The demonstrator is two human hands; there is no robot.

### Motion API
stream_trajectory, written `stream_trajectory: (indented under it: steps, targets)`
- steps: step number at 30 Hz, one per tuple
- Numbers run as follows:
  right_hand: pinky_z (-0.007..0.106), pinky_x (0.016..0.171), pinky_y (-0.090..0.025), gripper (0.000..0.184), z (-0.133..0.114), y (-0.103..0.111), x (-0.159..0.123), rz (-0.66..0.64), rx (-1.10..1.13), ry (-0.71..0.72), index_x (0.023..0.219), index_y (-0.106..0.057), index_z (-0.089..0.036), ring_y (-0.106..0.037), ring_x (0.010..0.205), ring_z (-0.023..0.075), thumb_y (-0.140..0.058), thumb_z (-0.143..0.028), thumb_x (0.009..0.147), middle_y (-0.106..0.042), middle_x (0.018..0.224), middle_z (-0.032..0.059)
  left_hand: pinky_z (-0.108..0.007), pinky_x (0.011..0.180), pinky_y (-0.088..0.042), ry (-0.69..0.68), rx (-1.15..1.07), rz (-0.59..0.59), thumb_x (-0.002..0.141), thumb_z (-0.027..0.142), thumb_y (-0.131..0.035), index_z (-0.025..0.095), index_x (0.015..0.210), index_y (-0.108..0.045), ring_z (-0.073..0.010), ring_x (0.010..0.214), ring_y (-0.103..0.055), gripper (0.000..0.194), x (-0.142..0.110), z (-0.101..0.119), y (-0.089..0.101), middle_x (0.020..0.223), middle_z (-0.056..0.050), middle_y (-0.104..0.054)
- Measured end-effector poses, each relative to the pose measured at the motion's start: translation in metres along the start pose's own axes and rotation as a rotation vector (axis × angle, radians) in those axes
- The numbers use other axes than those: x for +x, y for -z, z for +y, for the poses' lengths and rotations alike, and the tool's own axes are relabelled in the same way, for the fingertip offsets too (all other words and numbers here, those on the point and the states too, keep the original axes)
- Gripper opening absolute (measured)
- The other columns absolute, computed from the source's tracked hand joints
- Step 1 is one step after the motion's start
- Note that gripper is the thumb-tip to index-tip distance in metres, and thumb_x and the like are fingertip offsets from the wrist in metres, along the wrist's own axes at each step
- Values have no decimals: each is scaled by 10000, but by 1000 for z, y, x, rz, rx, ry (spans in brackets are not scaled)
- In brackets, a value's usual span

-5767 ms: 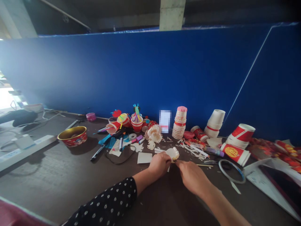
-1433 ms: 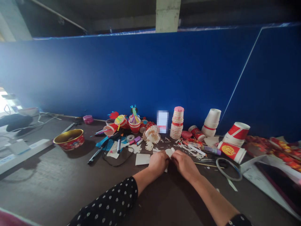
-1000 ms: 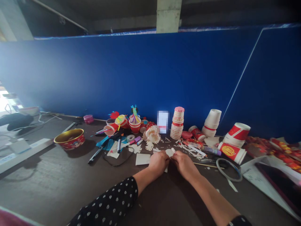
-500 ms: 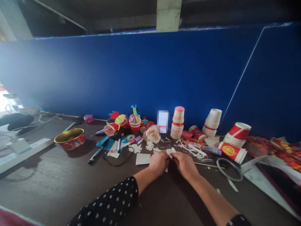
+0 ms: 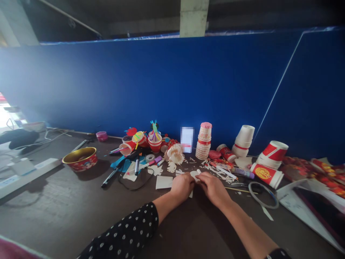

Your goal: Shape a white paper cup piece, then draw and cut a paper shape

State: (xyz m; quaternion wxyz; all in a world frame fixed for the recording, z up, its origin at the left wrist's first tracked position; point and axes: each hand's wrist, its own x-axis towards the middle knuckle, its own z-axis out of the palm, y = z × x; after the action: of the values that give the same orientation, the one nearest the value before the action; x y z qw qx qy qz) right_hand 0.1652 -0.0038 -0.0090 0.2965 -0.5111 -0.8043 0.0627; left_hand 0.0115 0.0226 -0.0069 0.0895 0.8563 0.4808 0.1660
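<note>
My left hand (image 5: 182, 187) and my right hand (image 5: 213, 187) meet over the dark table in front of me. Their closed fingers pinch a small white paper piece (image 5: 194, 175), whose lower part is hidden behind them. Left of my left hand lies a cream square of paper (image 5: 164, 182). Just beyond the hands sits a cream ruffled paper shape (image 5: 175, 154), with smaller cut pieces beside it. Thin white paper strips (image 5: 221, 172) are scattered beyond my right hand, among some markers.
A gold-lined red bowl (image 5: 81, 159) stands left, near a white power strip (image 5: 29, 176). Stacked paper cups (image 5: 203, 142) stand at the back, with toppled red cups (image 5: 266, 174) at right. A tape ring (image 5: 262, 195) and a dark tablet (image 5: 320, 212) lie right.
My right hand and forearm have shifted very slightly to the right. Both hands stay closed on the white paper piece, and the left has hardly moved.
</note>
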Motion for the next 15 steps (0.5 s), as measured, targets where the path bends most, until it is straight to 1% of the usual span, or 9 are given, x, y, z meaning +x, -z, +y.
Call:
stream_trajectory:
  steps: [4, 8, 10, 15]
  targets:
    - [257, 749, -406, 265, 1, 2, 0, -22, -10, 15, 967, -649, -195, -564, 849, 169, -438, -157, 810, -621, 914, 60, -241, 688, -417, 0, 16, 7, 799, 255, -452, 199, 792, -669, -170, 799, -568, 225, 0, -1, -1, 850, -38, -632]
    - [237, 684, -397, 275, -2, 3, 1, -47, -23, 8, 848, -660, -190, -561, 766, 152, -385, -184, 847, -606, 823, 45, -244, 678, -418, -9, 17, 10, 813, 268, -440, 196, 790, -663, -173, 794, -572, 236, 0, -2, -2, 857, -42, -631]
    - [229, 658, -388, 281, -3, 2, 1, -46, -33, -3, 801, -652, -185, -554, 736, 145, -375, -183, 850, -596, 798, 39, -245, 671, -418, -18, 14, 16, 814, 269, -436, 192, 790, -659, -175, 789, -574, 237, 0, -2, -3, 855, -45, -631]
    - [229, 642, -373, 267, -5, -1, 2, -23, -66, -6, 743, -613, -185, -536, 738, 147, -369, -181, 850, -576, 778, 32, -254, 687, -425, -1, 14, 4, 814, 240, -423, 180, 790, -647, -178, 792, -577, 234, 0, -2, -4, 864, -54, -626]
